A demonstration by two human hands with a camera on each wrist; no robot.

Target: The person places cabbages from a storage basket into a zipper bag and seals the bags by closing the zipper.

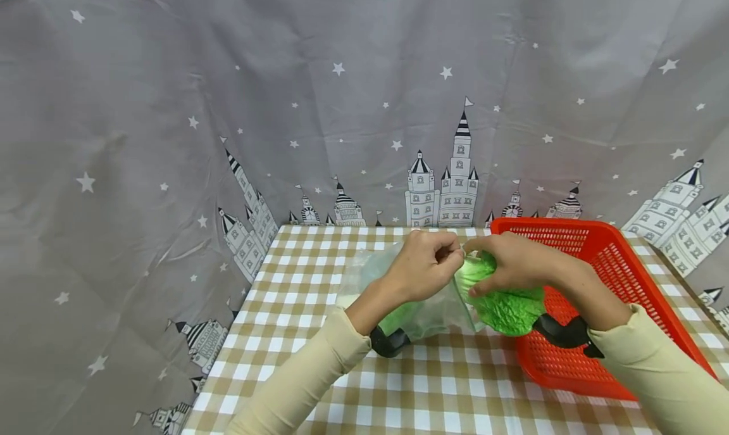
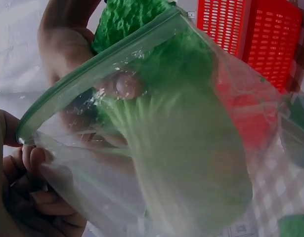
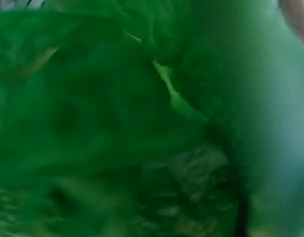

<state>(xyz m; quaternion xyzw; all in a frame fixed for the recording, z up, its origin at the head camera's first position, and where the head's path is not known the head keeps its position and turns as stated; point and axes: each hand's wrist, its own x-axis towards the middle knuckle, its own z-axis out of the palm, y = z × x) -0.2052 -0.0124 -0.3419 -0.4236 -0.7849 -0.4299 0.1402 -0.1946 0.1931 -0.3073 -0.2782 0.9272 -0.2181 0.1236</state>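
Left hand [image 1: 427, 267] pinching clear bag [image 1: 441, 311] by its rim, right hand [image 1: 515, 261] gripping leafy cabbage [image 1: 512, 311]

Both forearms [image 1: 302, 375] are angled inward; the left grip [image 1: 424, 267] is curled into a pinch, while the right grip [image 1: 512, 261] is curved, thumb [image 1: 483, 287] spread from fingers [image 1: 477, 242].

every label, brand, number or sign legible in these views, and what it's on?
No readable text in any view.
Grey backdrop: printed stars and castles, no words seen.
Zip bag, napa cabbage, red basket: no lettering visible.
Right wrist view: too blurred to read anything.
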